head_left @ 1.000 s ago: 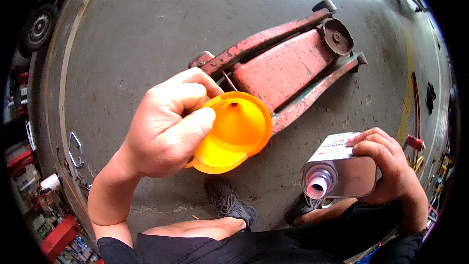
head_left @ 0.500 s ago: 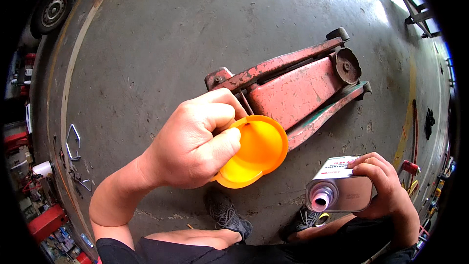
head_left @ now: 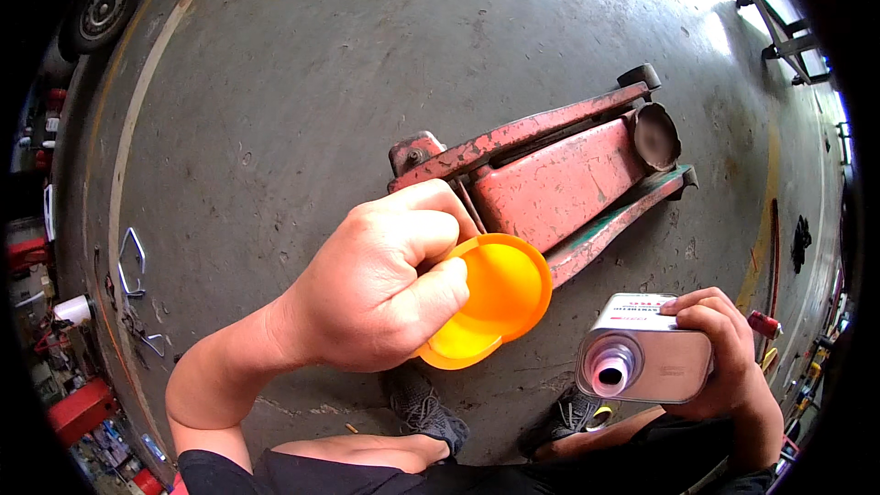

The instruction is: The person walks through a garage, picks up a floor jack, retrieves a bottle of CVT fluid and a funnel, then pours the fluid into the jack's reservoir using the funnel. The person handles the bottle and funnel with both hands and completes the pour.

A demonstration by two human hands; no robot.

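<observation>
Left hand fisted around orange funnel, just below red floor jack; right hand clasps silver can, lower right of jack, over grey concrete floor

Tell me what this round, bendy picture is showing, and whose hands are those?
A camera worn on a person's head looks down, and its wide lens bends straight lines. The hands are that person's own. The left hand holds an orange funnel. The right hand holds a silver metal can tipped on its side, with its open spout facing the camera. On the grey concrete floor lies a worn red floor jack. The person's shoes show below, and a car wheel sits far off, top left.
</observation>
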